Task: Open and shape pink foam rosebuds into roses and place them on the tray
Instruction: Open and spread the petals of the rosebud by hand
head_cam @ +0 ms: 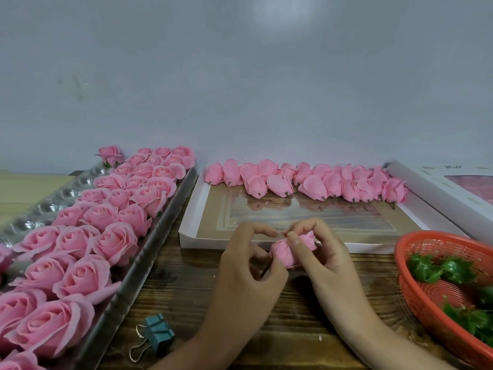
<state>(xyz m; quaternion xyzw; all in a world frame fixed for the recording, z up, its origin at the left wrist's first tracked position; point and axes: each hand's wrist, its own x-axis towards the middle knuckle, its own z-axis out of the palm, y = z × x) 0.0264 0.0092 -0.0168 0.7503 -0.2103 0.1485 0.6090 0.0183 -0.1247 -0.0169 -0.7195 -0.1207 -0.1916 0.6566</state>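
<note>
Fingers pinching rosebud, tray, basket flanking

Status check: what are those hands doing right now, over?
Left hand and right hand both grip one pink rosebud. Unopened, not yet on tray. Nothing in the way.

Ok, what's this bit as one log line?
step: shaping rosebud | left hand: holds its stem end | right hand: holds it, thumb on petals | tray: finished roses | box: spare buds
</note>
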